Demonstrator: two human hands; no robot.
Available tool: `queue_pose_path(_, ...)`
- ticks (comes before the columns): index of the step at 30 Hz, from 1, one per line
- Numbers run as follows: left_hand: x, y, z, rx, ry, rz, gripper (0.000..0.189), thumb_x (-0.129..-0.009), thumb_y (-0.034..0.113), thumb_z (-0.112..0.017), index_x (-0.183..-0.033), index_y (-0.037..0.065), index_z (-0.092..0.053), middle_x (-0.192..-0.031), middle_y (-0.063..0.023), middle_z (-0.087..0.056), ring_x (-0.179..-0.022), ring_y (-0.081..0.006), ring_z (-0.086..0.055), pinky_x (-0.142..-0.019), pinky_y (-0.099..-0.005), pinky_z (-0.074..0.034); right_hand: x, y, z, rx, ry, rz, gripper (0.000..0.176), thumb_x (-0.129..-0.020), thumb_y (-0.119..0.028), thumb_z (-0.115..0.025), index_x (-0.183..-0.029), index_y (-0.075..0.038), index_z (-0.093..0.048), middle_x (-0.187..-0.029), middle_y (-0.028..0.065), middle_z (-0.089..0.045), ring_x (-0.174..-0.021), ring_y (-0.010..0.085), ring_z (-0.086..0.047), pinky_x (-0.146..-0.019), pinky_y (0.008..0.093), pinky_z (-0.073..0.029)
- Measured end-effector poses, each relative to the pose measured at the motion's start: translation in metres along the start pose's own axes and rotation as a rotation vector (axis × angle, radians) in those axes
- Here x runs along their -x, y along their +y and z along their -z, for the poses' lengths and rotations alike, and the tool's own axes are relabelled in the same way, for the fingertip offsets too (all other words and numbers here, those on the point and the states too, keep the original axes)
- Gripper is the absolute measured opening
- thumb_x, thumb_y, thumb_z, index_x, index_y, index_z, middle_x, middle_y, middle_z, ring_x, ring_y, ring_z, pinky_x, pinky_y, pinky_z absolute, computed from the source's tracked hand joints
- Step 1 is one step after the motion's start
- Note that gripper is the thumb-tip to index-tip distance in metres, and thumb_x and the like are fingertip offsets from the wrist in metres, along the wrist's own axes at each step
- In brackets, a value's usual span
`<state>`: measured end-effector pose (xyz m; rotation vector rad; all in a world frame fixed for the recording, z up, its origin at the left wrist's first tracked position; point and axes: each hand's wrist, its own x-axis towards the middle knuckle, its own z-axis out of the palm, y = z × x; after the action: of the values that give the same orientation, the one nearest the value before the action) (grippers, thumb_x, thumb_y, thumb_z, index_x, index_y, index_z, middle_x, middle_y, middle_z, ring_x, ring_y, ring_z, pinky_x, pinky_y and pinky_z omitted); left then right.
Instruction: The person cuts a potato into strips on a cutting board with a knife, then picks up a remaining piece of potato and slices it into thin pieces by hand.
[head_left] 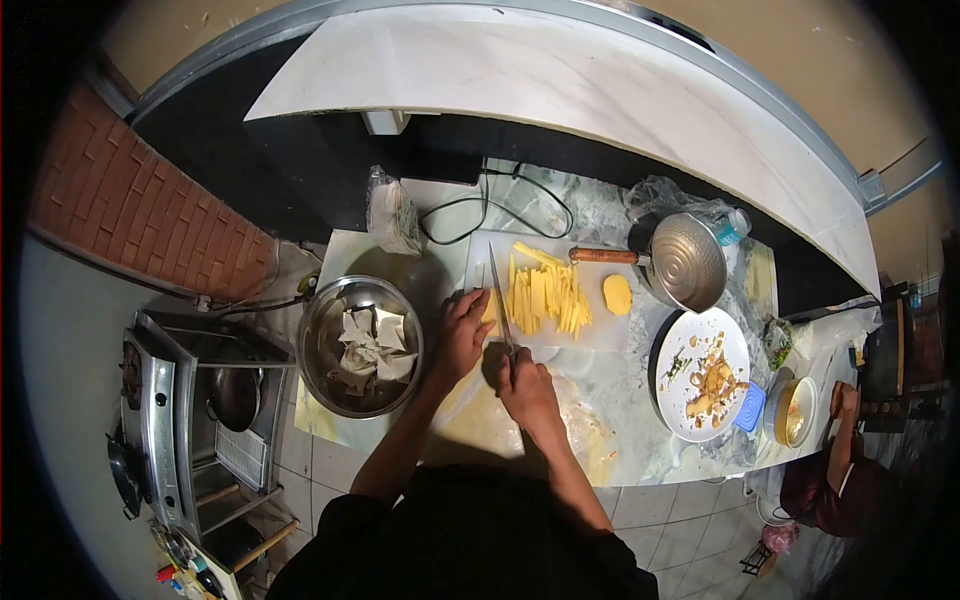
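My right hand [530, 393] is wrapped around the handle of a long kitchen knife [499, 290], whose blade points away from me over a white cutting board [600, 332]. Left of the blade, my left hand [465, 325] has its fingers curled onto a piece of yellow potato [489, 312], partly hidden beneath them. To the right of the knife lies a pile of cut potato strips [545, 295]. A peeled potato piece [617, 294] rests farther right on the board.
On the left stands a steel bowl [308, 345] holding white pieces. A hammered saucepan [690, 262] reaches its wooden handle over the board. A white plate [735, 345] carries peelings. Behind are a black cable [485, 215] and a plastic-wrapped stack [393, 215]. Another person's arm [845, 430] shows far right.
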<state>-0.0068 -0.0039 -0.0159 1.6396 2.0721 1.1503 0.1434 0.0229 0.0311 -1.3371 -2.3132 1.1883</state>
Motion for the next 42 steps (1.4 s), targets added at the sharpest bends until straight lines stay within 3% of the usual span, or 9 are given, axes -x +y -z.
queue_pose_path(6,-0.002,0.003,0.005,-0.02,-0.081,-0.055,0.043,-0.082,0.006,-0.053,-0.123,-0.006,-0.046,-0.126,-0.0169,-0.045,-0.101,-0.0348,-0.048,-0.088,-0.0395,-0.039,0.001,-0.012,-0.003,0.01,0.001,-0.021,0.026,-0.088,-0.018,-0.05,-0.092,0.008,-0.047,-0.074,0.0321,-0.056,-0.073,0.0498,-0.054,-0.067,0.0538,-0.043)
queue_pose_path(13,0.002,0.002,-0.001,-0.132,-0.108,-0.09,0.048,-0.082,0.003,-0.049,-0.128,-0.007,-0.04,-0.135,-0.0184,-0.037,-0.103,-0.0363,-0.045,-0.091,-0.038,-0.038,0.003,-0.019,-0.012,0.074,0.003,0.046,0.027,-0.085,-0.014,-0.05,-0.095,0.01,-0.045,-0.075,0.032,-0.057,-0.074,0.0484,-0.056,-0.068,0.052,-0.046)
queue_pose_path(16,0.002,-0.004,-0.003,-0.186,-0.133,-0.12,0.052,-0.079,0.002,-0.05,-0.129,-0.007,-0.039,-0.137,-0.0176,-0.035,-0.104,-0.0359,-0.044,-0.093,-0.0376,-0.037,0.002,-0.023,-0.02,0.132,-0.042,-0.064,0.027,-0.081,-0.009,-0.052,-0.094,0.013,-0.043,-0.074,0.0313,-0.058,-0.073,0.0462,-0.059,-0.066,0.0495,-0.048)
queue_pose_path(21,0.003,-0.008,-0.006,-0.271,-0.162,-0.097,0.054,-0.078,0.006,-0.048,-0.13,-0.007,-0.038,-0.139,-0.0163,-0.032,-0.101,-0.0327,-0.044,-0.094,-0.0359,-0.037,0.004,-0.024,-0.02,0.252,-0.004,0.004,0.029,-0.072,-0.002,-0.055,-0.093,0.014,-0.042,-0.071,0.0293,-0.058,-0.071,0.0436,-0.061,-0.062,0.0471,-0.05)
queue_pose_path(28,0.001,-0.003,-0.006,-0.293,-0.179,-0.052,0.052,-0.079,0.011,-0.047,-0.128,-0.007,-0.04,-0.138,-0.0171,-0.034,-0.101,-0.0327,-0.044,-0.092,-0.0352,-0.038,0.003,-0.026,-0.017,0.253,-0.031,-0.022,0.033,-0.073,-0.004,-0.057,-0.095,0.015,-0.041,-0.072,0.0298,-0.058,-0.07,0.0434,-0.061,-0.061,0.0468,-0.05)
queue_pose_path(34,0.0,0.002,-0.004,-0.335,-0.198,-0.071,0.057,-0.078,0.018,-0.051,-0.127,-0.009,-0.04,-0.137,-0.0191,-0.034,-0.102,-0.0343,-0.044,-0.094,-0.0372,-0.035,0.004,-0.025,-0.014,0.265,0.002,0.084,0.035,-0.073,-0.006,-0.058,-0.096,0.015,-0.04,-0.073,0.0303,-0.058,-0.07,0.0438,-0.061,-0.062,0.047,-0.05)
queue_pose_path(42,0.002,-0.004,-0.004,-0.342,-0.209,-0.111,0.061,-0.079,0.015,-0.05,-0.132,-0.009,-0.032,-0.138,-0.0196,-0.031,-0.101,-0.0347,-0.043,-0.096,-0.0367,-0.034,0.0,-0.02,-0.022,0.278,-0.007,-0.039,0.031,-0.074,-0.003,-0.057,-0.094,0.014,-0.041,-0.078,0.03,-0.06,-0.074,0.0435,-0.061,-0.064,0.0461,-0.051)
